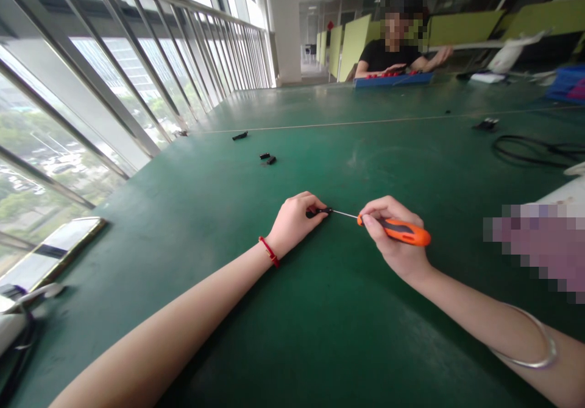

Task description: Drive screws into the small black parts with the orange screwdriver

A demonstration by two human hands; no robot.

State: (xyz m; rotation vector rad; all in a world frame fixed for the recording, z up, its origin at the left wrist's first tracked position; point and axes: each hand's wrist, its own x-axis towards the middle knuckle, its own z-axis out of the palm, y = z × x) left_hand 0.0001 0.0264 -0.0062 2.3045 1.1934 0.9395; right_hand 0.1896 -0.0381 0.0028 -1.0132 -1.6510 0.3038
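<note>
My left hand point(299, 216) rests low over the green table, fingers closed around a small black part point(325, 211) that they mostly cover; its exact kind does not show. My right hand point(395, 237) grips a screwdriver point(404, 231) by its orange and dark grey handle. The thin metal shaft points left, and its tip meets the black part at my left fingertips. Whether the tip sits in a screw is too small to tell. Farther up the table lie a few loose small black pieces point(270, 159), with another black piece point(240, 135) behind them.
The green table point(205, 213) runs along a metal railing point(183, 36) by the window. A phone point(55, 249) and cables point(27, 329) lie at the left edge. On the right is a coiled black cable point(534, 149). Across the table, a person point(393, 58) sits behind a blue tray point(393, 80).
</note>
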